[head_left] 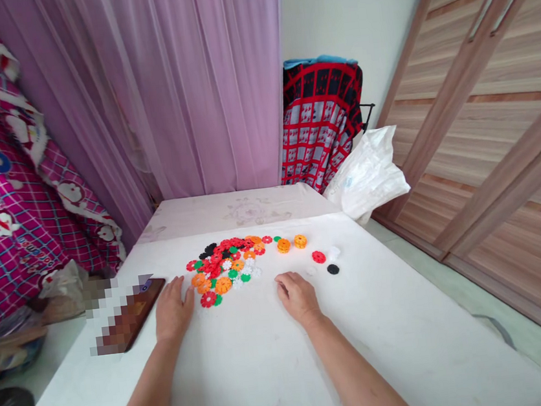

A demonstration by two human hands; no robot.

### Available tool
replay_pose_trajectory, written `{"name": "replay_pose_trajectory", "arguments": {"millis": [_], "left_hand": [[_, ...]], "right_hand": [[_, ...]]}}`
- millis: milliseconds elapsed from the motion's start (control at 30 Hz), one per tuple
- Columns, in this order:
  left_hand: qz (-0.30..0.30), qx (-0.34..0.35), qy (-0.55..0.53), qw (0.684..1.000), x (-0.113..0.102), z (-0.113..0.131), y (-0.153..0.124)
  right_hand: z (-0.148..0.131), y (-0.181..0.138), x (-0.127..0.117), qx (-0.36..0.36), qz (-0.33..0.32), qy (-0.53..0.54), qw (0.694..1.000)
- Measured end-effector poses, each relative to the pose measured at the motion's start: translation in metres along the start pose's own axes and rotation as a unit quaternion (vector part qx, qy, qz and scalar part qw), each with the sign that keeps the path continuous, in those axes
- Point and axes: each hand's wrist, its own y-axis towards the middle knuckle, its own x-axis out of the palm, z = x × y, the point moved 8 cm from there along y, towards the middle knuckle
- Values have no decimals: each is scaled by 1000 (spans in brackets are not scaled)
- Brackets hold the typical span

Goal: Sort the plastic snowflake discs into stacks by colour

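Note:
My left hand (172, 308) lies on the white tabletop with its fingers stretched out and the thumb apart. It holds nothing and is just left of a pile of plastic snowflake discs (216, 261) in red, orange, green, black and white. My right hand (299, 296) rests to the right of the pile, its fingers curled in, with nothing visible in them. Beyond it are two orange disc stacks (283, 246). Farther right lie a red disc (318, 257), a black disc (333, 269) and some white discs (335, 252).
A phone (139, 312), partly pixelated, lies left of my left hand on the white table (251, 374). A white plastic bag (368, 175) stands at the far right corner. Purple curtains (199, 87) hang behind, and a wooden wardrobe (481, 127) is on the right.

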Motion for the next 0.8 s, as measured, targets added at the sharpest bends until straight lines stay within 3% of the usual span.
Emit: {"name": "replay_pose_trajectory", "arguments": {"millis": [200,433,667,800], "left_hand": [[-58,-66,40,995,15,-5,5],[-85,-67,19,994,40,3,49],[-129,-16,-53,990,73,46,63],[-133,1,-93,987,77,71,64]], "right_hand": [[-12,2,7,-28,-14,-27,999],[-11,-1,7,-45,3,-4,999],[-10,3,12,-40,6,12,999],[-9,11,16,-10,3,16,1000]]}}
